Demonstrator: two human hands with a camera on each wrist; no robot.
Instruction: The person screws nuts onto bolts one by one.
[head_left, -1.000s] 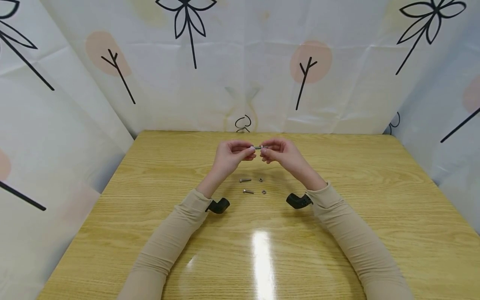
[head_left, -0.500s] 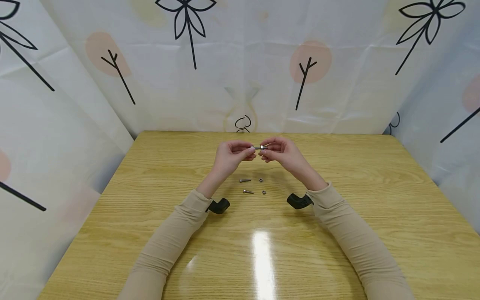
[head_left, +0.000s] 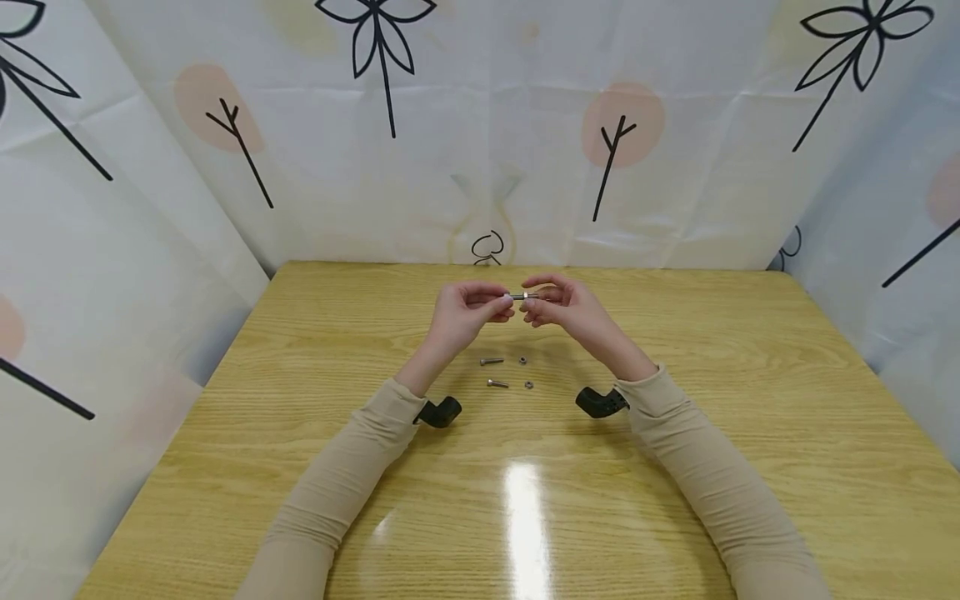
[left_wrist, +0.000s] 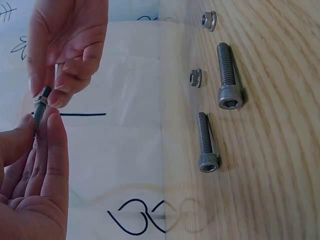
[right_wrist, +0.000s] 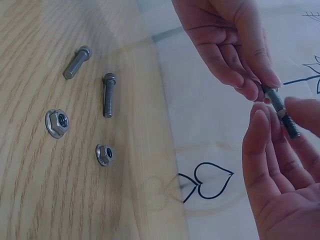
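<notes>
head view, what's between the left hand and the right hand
In the head view, a bolt with a nut on its shank lies between the left hand and the right hand.

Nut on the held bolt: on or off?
On. Both wrist views show the nut around the bolt, partway along, with its tip sticking out past it. Tightness: cannot tell.

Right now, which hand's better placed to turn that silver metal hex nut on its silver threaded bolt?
Probably right hand: it's beside the nut; the left hand pinches the bolt at its opposite end.
</notes>
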